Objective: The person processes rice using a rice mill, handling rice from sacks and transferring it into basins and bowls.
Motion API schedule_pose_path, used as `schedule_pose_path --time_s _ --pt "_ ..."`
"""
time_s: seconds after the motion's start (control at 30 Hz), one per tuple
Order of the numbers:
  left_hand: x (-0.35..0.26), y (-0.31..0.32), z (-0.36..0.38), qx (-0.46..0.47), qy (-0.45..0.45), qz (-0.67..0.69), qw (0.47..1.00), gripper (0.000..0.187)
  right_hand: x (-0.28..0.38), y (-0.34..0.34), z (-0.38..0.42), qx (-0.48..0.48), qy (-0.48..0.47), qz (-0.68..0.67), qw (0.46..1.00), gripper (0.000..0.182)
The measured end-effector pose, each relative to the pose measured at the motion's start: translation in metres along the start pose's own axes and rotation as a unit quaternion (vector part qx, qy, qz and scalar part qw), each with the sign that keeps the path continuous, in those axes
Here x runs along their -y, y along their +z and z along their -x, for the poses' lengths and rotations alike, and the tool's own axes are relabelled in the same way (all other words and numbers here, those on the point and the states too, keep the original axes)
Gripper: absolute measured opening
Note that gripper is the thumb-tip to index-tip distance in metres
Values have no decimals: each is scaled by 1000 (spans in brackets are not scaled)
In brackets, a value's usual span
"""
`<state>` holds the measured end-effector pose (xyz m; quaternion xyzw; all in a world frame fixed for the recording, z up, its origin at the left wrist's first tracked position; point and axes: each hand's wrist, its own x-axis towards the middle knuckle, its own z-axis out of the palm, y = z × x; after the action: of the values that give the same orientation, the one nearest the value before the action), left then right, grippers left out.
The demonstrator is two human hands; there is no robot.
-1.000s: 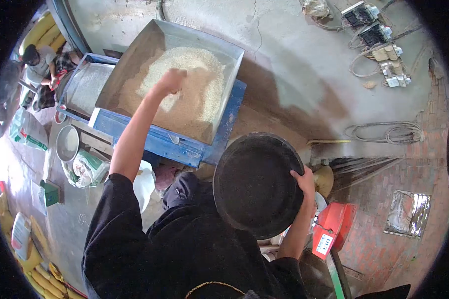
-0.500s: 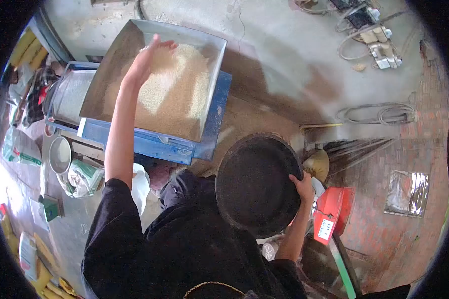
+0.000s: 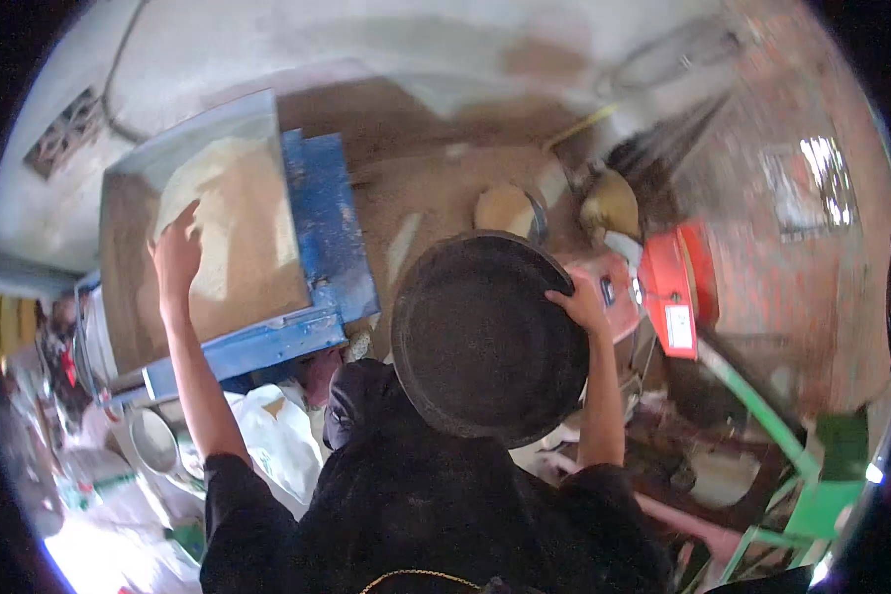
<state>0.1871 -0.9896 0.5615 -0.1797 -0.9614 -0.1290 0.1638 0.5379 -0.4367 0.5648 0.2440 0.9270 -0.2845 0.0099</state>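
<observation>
My left hand (image 3: 178, 255) is over a square metal hopper (image 3: 129, 223), its fingers apart and holding nothing. Pale grain (image 3: 243, 203) lies in a heap inside, and the hand overlaps the near side of it in the head view. Beneath the hopper is a blue machine frame (image 3: 329, 228). My right hand (image 3: 584, 305) grips the right rim of a large round black pan (image 3: 490, 342), thumb over the inside edge. The pan is tilted in front of my body, and no contents show in it.
A red hopper (image 3: 678, 292) with a white label stands right of the pan, with a green bar (image 3: 762, 411) below it. A round tan container (image 3: 505, 210) is beyond the pan. White bags (image 3: 277, 436) and a metal bowl (image 3: 153, 441) are at lower left.
The view has swung right, so the hopper sits further left. My left hand has come back from the far part of the grain toward the near side. My right hand still holds the pan.
</observation>
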Motion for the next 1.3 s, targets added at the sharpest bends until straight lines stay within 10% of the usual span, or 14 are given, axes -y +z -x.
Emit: schedule_pose_path --time_s 0.07,0.13,0.3,0.33,0.4,0.6,0.8,0.87,0.93,1.03,1.1,1.2,1.3 --pt "4 18 -1 37 -178 238 954 37 -19 12 4 50 34 -64 996 46" --pt "4 23 3 -74 -90 109 987 38 -44 26 1 85 76 -59 992 46" --pt "-118 -22 15 96 -151 118 977 37 -87 76 16 188 124 -105 969 49" --pt "-117 4 31 34 20 -30 999 39 -105 91 20 186 131 -116 967 49" --pt "-178 1 50 73 57 115 989 43 -147 136 27 277 167 -80 943 51" --pt "-299 78 202 515 -138 345 773 85 -161 192 54 435 204 -110 870 55" --pt "-335 159 241 414 -303 289 808 85 -263 289 90 502 234 -270 787 50" --pt "-323 211 259 470 -321 246 785 82 -288 299 83 449 284 -357 769 47" --pt "-329 258 265 612 -400 343 589 73 -328 328 88 460 283 -340 771 45" --pt "-352 363 280 596 -507 325 532 70 -391 382 117 434 342 -336 762 45" --pt "-392 438 267 605 -446 270 601 65 -429 414 141 370 420 -440 702 47" --pt "-420 556 282 588 -451 404 536 58 -447 448 161 159 556 -592 562 48" --pt "-459 626 299 597 -393 409 567 48 -457 490 167 -59 581 -601 546 51"
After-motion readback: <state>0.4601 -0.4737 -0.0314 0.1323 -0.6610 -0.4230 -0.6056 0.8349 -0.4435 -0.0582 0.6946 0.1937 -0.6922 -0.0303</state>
